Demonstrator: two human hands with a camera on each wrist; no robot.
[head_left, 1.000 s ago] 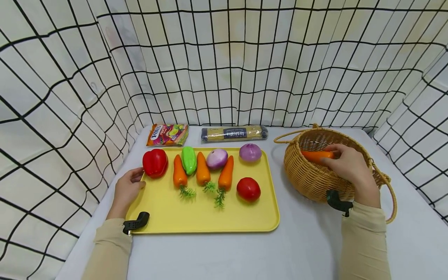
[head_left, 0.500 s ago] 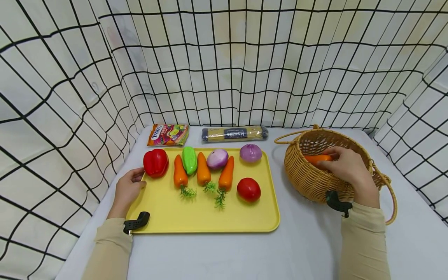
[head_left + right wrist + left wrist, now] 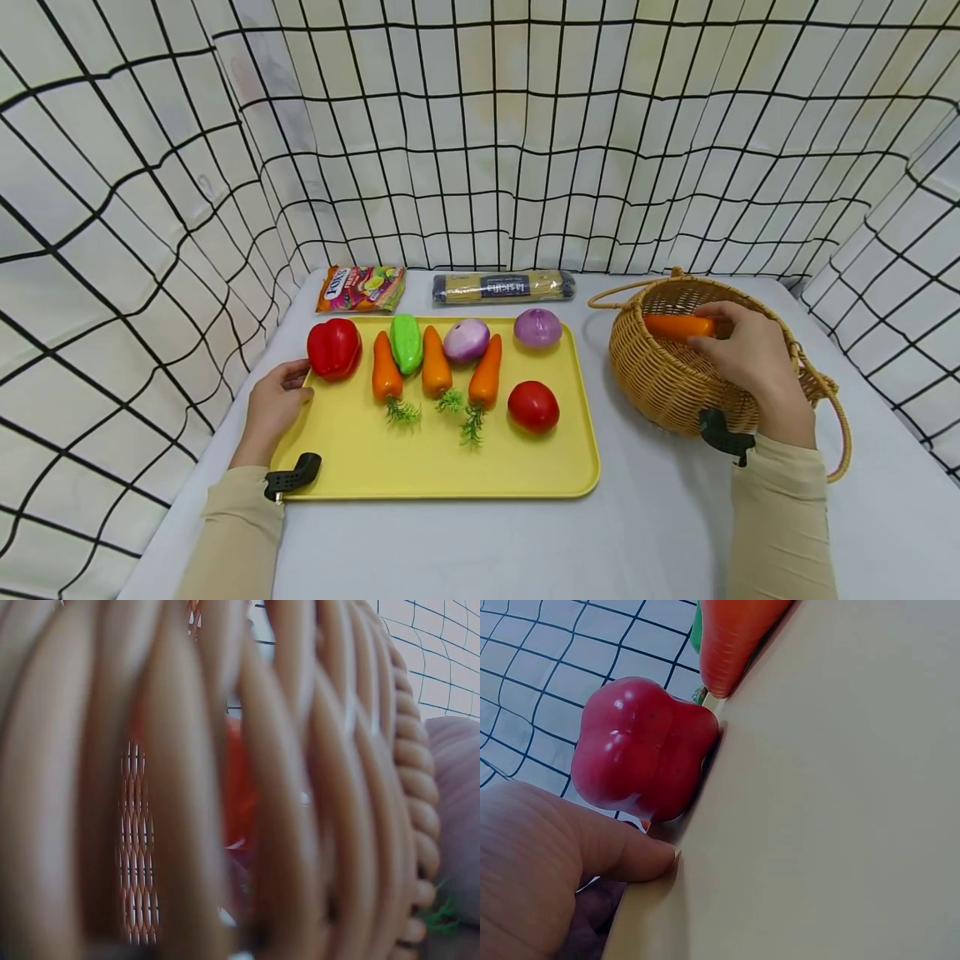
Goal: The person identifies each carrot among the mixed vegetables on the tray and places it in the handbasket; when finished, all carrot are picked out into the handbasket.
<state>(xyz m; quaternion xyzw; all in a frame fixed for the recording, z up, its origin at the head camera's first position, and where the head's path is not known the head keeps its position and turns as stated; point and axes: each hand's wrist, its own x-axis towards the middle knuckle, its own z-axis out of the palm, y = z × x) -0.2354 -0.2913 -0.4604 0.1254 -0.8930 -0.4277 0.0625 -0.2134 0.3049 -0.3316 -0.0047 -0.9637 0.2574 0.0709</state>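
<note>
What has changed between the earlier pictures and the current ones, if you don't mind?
The carrot in the right hand first dipped a little deeper into the basket, then rose again with the hand, now sitting higher at the opening. Nothing was let go or newly grasped. The left hand still holds the yellow tray's edge; the vegetables on it lie as before.

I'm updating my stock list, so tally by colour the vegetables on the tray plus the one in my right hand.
Red: 2, the pepper and the tomato
Orange: 4, three carrots on the tray and a held carrot in the right hand
Green: 1, the long vegetable
Purple: 2, both onions
Total: 9
</note>
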